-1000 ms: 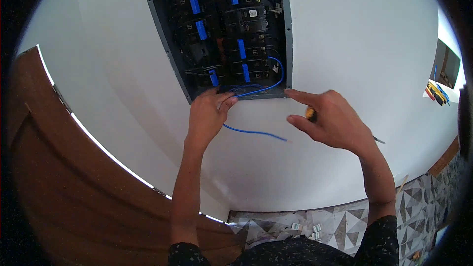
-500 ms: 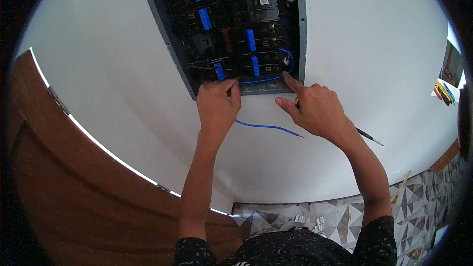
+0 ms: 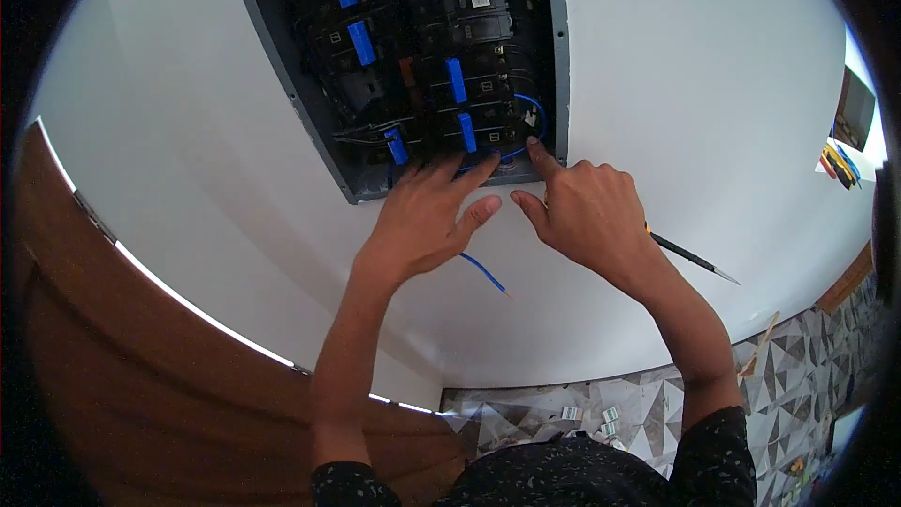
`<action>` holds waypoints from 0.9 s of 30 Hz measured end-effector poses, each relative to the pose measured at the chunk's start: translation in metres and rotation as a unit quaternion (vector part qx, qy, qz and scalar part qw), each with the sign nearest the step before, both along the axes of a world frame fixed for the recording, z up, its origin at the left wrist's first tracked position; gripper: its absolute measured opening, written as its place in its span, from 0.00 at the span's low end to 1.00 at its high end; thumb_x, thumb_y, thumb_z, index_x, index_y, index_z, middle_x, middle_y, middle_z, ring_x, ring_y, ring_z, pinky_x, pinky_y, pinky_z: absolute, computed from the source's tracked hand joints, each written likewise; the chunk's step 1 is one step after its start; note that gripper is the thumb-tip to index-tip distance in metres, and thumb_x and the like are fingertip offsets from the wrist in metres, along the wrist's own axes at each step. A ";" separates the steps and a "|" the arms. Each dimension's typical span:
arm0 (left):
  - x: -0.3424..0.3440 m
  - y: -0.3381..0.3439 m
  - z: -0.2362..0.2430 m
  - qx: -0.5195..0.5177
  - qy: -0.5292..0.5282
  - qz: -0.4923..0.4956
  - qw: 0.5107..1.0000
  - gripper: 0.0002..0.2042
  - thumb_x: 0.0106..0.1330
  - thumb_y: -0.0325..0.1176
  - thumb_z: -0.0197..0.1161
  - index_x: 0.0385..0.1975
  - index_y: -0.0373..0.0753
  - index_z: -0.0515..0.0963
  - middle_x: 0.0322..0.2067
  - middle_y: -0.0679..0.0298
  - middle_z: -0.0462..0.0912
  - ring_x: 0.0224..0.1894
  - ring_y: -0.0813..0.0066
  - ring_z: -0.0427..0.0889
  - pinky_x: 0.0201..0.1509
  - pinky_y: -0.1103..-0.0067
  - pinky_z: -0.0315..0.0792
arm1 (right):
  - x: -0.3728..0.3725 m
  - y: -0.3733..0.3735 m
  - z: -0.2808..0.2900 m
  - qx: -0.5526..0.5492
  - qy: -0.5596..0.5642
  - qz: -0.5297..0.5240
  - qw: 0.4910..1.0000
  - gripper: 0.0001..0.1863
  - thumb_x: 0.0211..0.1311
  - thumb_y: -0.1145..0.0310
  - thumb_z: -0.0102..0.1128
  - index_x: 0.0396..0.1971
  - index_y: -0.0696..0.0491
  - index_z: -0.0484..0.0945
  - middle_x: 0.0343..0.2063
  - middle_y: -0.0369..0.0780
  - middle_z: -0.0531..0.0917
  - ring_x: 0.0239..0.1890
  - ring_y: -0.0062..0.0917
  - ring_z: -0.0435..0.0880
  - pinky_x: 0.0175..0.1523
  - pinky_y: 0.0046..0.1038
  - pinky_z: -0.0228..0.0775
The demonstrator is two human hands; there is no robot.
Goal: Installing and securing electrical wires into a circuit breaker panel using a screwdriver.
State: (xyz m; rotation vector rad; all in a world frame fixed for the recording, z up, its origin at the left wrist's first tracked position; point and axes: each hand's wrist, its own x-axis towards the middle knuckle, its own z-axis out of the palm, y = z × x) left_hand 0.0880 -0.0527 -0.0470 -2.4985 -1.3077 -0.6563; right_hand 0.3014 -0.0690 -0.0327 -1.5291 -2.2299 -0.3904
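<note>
A grey electrical breaker panel (image 3: 561, 84) is set in the white wall, holding black circuit breakers (image 3: 474, 28) with blue switch levers. My left hand (image 3: 422, 216) is open at the panel's lower edge, its fingers spread over a blue wire (image 3: 485, 272). The wire's bare end hangs below that hand, and its other part curves up at the lower right inside the panel. My right hand (image 3: 591, 221) points its index finger at the wire's bend in that corner. Its other fingers are curled around a screwdriver (image 3: 690, 252), whose black shaft and metal tip stick out behind the wrist.
A brown wooden door (image 3: 141, 366) stands at the left. Grey patterned floor tiles (image 3: 657, 408) lie below, with small white boxes (image 3: 610, 422) on them. Several coloured-handled tools (image 3: 838, 165) are at the far right.
My left hand has gone from pinched fingers to a flat spread and shifted right along the wire. The wire's loose end has swung down and left. The right hand stays at the corner.
</note>
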 end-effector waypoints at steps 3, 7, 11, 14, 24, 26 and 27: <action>-0.004 0.005 0.010 -0.063 -0.028 -0.027 0.997 0.25 0.75 0.52 0.41 0.64 0.46 0.70 0.58 0.48 0.73 0.61 0.48 0.71 0.68 0.62 0.61 | 0.005 0.005 -0.006 0.002 0.040 0.037 0.999 0.30 0.63 0.52 0.59 0.59 0.57 0.72 0.20 0.48 0.83 0.23 0.41 0.85 0.30 0.39 0.77; -0.015 0.015 0.014 -0.090 -0.016 -0.038 0.995 0.25 0.76 0.51 0.38 0.64 0.47 0.70 0.56 0.47 0.75 0.58 0.47 0.74 0.66 0.63 0.64 | 0.018 0.000 -0.021 0.013 0.197 0.105 0.975 0.25 0.58 0.61 0.65 0.54 0.55 0.76 0.20 0.46 0.83 0.24 0.40 0.84 0.31 0.37 0.76; -0.014 0.014 0.017 -0.113 -0.003 -0.011 0.994 0.25 0.76 0.51 0.34 0.63 0.49 0.71 0.57 0.54 0.77 0.57 0.51 0.76 0.64 0.61 0.68 | 0.012 -0.023 -0.067 -0.023 0.340 0.140 0.930 0.21 0.52 0.69 0.70 0.47 0.53 0.78 0.20 0.43 0.82 0.25 0.38 0.84 0.31 0.36 0.75; -0.014 0.016 0.018 -0.104 0.007 -0.022 0.994 0.25 0.76 0.51 0.33 0.63 0.50 0.71 0.57 0.55 0.76 0.56 0.51 0.77 0.63 0.61 0.69 | -0.024 -0.036 -0.084 -0.017 0.390 0.198 0.899 0.21 0.48 0.71 0.74 0.44 0.54 0.78 0.24 0.41 0.82 0.26 0.28 0.84 0.32 0.26 0.75; -0.017 0.017 0.023 -0.134 0.022 -0.012 0.991 0.27 0.76 0.55 0.30 0.65 0.54 0.68 0.59 0.58 0.75 0.58 0.54 0.76 0.63 0.62 0.69 | -0.027 -0.002 -0.083 0.136 0.519 0.216 0.816 0.06 0.51 0.76 0.70 0.24 0.56 0.79 0.23 0.40 0.83 0.22 0.21 0.82 0.28 0.22 0.73; -0.016 0.018 0.021 -0.135 0.023 -0.004 0.991 0.28 0.75 0.56 0.29 0.65 0.54 0.68 0.59 0.58 0.76 0.58 0.54 0.76 0.64 0.62 0.69 | -0.006 -0.001 -0.070 0.110 0.552 0.183 0.806 0.07 0.52 0.76 0.71 0.24 0.57 0.79 0.21 0.37 0.82 0.22 0.14 0.79 0.28 0.18 0.71; -0.015 0.018 0.021 -0.133 0.027 0.002 0.991 0.29 0.75 0.57 0.28 0.65 0.53 0.68 0.59 0.57 0.76 0.58 0.55 0.76 0.64 0.62 0.68 | 0.001 0.000 -0.063 0.102 0.574 0.171 0.795 0.07 0.52 0.76 0.71 0.24 0.57 0.79 0.22 0.35 0.82 0.23 0.12 0.78 0.28 0.16 0.70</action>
